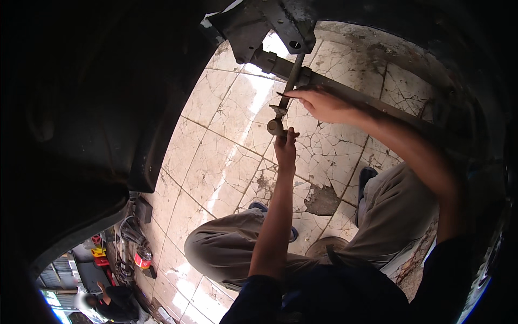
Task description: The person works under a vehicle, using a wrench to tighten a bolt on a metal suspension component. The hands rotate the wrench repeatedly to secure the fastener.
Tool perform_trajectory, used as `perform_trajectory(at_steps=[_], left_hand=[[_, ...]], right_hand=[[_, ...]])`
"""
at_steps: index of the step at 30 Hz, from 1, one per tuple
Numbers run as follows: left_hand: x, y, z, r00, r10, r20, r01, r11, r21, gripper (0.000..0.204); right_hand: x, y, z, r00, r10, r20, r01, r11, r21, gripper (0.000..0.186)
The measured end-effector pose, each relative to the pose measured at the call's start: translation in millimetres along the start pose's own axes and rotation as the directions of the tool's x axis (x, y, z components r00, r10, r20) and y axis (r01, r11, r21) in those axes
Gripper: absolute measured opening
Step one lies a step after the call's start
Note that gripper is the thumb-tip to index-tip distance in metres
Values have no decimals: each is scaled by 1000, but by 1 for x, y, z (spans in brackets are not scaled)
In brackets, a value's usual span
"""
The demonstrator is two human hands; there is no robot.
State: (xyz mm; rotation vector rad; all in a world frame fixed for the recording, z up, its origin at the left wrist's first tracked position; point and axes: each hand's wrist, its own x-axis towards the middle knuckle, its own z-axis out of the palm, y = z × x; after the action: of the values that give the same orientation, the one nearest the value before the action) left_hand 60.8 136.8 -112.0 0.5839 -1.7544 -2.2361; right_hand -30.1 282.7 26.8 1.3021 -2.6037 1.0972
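Observation:
A dark steering tie rod (pixel 290 81) slants down from under the vehicle, ending in a round ball-joint end (pixel 275 127). Just above that end sits a clamp or nut (pixel 278 110). My left hand (pixel 285 150) reaches up from below, its fingers closed round the stud side of the ball-joint end. From the right comes my right hand (pixel 324 105), fingertips at the rod above the clamp. A thin dark tip (pixel 280 94) shows just past those fingertips; what it belongs to I cannot make out.
A metal bracket (pixel 267 27) and a long bar (pixel 350 94) lie beyond my hands. Dark body panels (pixel 91 108) close in the left side. Cracked floor tiles (pixel 216 140) spread below. A person (pixel 116 303) sits at lower left near tools and a red container (pixel 143 260).

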Motion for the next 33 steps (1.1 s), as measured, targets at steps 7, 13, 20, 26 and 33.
perform_trajectory(at_steps=[7, 13, 20, 26, 33], left_hand=[[5, -4, -5, 996, -43, 79, 43, 999, 4, 36], [27, -9, -6, 985, -75, 155, 9, 923, 384, 42], [40, -68, -7, 858, 392, 332, -173, -388, 905, 49], [27, -27, -8, 960, 156, 234, -254, 838, 483, 52], [27, -31, -8, 942, 136, 308, -302, 745, 595, 55]], right_hand=[[1, -20, 14, 992, -79, 96, 78, 997, 15, 38], [1, -20, 33, 909, -376, 182, 408, 892, -194, 44], [0, -34, 59, 781, -498, 377, 621, 685, -382, 35], [9, -20, 64, 863, -403, 304, 504, 734, -455, 36], [21, -12, 73, 817, -538, 206, 573, 724, -384, 21]])
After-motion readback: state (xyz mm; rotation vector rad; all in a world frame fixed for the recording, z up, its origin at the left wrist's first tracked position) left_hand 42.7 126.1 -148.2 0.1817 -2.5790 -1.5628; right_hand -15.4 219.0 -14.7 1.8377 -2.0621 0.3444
